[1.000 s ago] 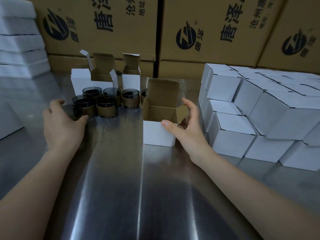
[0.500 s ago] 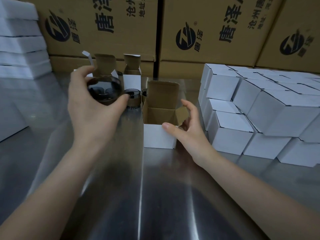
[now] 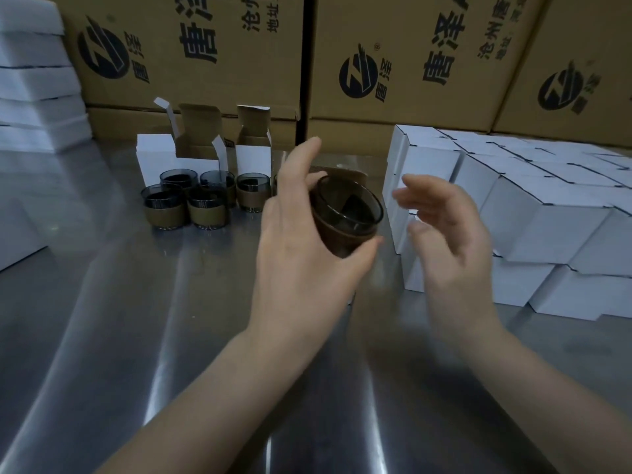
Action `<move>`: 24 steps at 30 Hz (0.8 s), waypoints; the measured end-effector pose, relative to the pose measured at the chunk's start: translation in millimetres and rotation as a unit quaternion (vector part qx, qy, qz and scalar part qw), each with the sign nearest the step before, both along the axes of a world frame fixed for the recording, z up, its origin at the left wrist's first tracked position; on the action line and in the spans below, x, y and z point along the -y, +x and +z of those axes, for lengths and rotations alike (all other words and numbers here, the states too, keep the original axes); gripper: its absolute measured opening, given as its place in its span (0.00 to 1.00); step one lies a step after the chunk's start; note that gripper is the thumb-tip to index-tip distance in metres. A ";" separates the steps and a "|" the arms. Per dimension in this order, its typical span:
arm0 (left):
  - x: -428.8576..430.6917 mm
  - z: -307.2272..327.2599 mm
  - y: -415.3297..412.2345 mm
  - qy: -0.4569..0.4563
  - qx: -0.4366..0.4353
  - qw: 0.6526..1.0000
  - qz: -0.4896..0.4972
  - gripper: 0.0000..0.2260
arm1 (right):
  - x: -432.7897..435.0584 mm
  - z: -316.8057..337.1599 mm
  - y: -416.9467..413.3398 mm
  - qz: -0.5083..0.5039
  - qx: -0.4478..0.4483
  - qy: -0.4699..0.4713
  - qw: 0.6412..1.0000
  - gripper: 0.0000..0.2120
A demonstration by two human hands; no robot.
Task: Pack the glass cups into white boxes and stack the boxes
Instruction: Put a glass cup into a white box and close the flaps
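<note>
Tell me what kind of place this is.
Probably a packing bench in a warehouse or workshop: big printed cardboard cartons line the back, closed white boxes are stacked on the steel table, and banded glass cups wait beside open white boxes.

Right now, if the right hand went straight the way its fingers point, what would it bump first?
Probably the glass cup gripped by the left hand; the right hand points its fingers at it, though depth is unclear.

Glass cups (image 3: 208, 210): smoky dark grey, tan band round each. Small boxes (image 3: 533, 213): white outside, brown inside flaps. Large cartons (image 3: 212, 83): brown, black logos and lettering. Table (image 3: 102, 302): silver-grey, streaked.
</note>
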State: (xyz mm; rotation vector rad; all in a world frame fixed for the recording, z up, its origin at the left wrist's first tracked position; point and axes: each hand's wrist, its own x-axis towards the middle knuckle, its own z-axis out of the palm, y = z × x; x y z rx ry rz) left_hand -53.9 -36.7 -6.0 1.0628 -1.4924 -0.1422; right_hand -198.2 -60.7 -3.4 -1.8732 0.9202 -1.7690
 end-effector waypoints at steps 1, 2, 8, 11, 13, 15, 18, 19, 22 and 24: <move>0.5 -2.1 -1.7 -0.009 0.001 1.000 -0.002 0.43 | -3.2 7.0 1.3 0.016 -0.014 0.004 1.000 0.16; 0.8 -3.8 -3.4 -0.021 -0.001 1.000 -0.003 0.42 | -5.6 13.1 3.7 0.031 -0.032 0.018 0.999 0.16; 2.3 -12.9 -0.2 -0.037 0.003 0.999 -0.004 0.41 | -6.3 29.7 13.0 0.026 -0.147 0.105 0.983 0.25; 3.6 -16.0 2.7 -0.038 -0.001 0.999 -0.008 0.40 | -1.3 36.0 9.4 0.050 -0.157 0.141 0.976 0.28; 5.4 -18.6 3.4 -0.034 0.002 0.999 -0.014 0.41 | 1.6 37.7 6.4 0.080 -0.157 0.153 0.972 0.29; 7.9 -21.2 4.3 -0.040 0.007 0.999 -0.023 0.43 | 4.8 35.7 3.6 0.096 -0.144 0.151 0.973 0.27; 12.4 -23.6 7.5 -0.078 0.001 0.996 -0.051 0.44 | 11.3 30.8 -0.2 0.096 -0.073 0.143 0.982 0.23; 14.7 -24.7 8.9 -0.093 0.000 0.994 -0.057 0.44 | 14.2 29.9 -1.4 0.100 -0.039 0.151 0.983 0.21; 22.5 -29.1 13.9 -0.073 -0.014 0.996 -0.057 0.47 | 23.3 27.2 -7.8 0.119 0.038 0.182 0.975 0.15; 26.4 -32.5 17.0 -0.004 -0.039 0.997 -0.060 0.50 | 28.5 24.8 -13.1 0.119 0.055 0.197 0.972 0.13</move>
